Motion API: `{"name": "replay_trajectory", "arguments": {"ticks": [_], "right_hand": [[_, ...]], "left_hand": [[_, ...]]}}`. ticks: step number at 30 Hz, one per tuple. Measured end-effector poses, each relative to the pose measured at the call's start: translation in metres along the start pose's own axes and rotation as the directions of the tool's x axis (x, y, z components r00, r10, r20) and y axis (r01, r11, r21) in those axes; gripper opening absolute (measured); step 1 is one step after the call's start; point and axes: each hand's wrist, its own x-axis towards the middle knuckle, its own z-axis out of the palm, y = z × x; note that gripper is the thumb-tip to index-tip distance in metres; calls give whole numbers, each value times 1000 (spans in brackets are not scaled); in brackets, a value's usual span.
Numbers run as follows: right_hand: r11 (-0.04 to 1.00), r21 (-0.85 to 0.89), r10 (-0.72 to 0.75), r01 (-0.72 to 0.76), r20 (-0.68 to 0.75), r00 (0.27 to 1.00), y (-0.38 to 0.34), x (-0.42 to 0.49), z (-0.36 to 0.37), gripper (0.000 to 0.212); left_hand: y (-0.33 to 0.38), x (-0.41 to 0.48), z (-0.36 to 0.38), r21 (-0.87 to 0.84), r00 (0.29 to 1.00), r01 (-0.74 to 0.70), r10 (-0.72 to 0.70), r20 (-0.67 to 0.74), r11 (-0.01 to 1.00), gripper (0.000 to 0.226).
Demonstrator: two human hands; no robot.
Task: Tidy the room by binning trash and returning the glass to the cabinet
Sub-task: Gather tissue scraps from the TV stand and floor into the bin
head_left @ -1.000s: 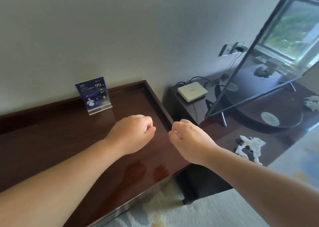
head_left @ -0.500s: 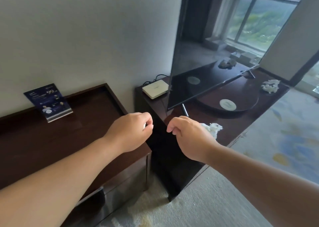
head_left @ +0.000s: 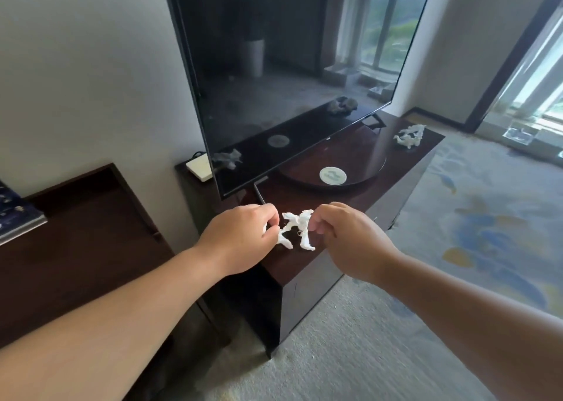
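Note:
A crumpled white tissue (head_left: 297, 228) lies at the near corner of the dark TV stand (head_left: 307, 263). My left hand (head_left: 240, 237) pinches its left end with curled fingers. My right hand (head_left: 350, 242) pinches its upper right end between thumb and forefinger. The tissue stretches between the two hands, with its lower tips touching the stand top. A second crumpled tissue (head_left: 409, 137) sits at the stand's far right end. No glass, cabinet or bin is in view.
A large dark TV (head_left: 289, 65) stands on the stand, just behind my hands. A round tray (head_left: 365, 172) with a coaster (head_left: 333, 175) lies under it, and a white box (head_left: 199, 167) sits behind it. A dark desk (head_left: 85, 242) with a leaflet holder (head_left: 18, 217) is at left. Patterned carpet (head_left: 472, 233) spreads to the right.
The view has swung right from the desk to the TV stand. Both hands moved over the stand's near corner and took hold of the crumpled tissue.

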Motion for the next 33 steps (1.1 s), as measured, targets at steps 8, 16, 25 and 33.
{"name": "replay_trajectory", "arguments": {"ticks": [8, 16, 25, 33], "right_hand": [[1000, 24, 18, -19, 33, 999, 19, 30, 10, 28], [993, -69, 105, -101, 57, 993, 39, 79, 15, 30], [979, -84, 192, -183, 108, 975, 59, 117, 35, 27], [984, -58, 178, -170, 167, 970, 90, 138, 63, 25]], "left_hand": [[-17, 30, 14, 2, 997, 40, -40, 72, 999, 17], [-45, 97, 33, -50, 993, -1, 7, 120, 999, 18], [-73, 140, 63, -59, 979, -32, 43, 197, 998, 22], [-78, 149, 103, -59, 954, 47, -27, 299, 997, 20]]}}
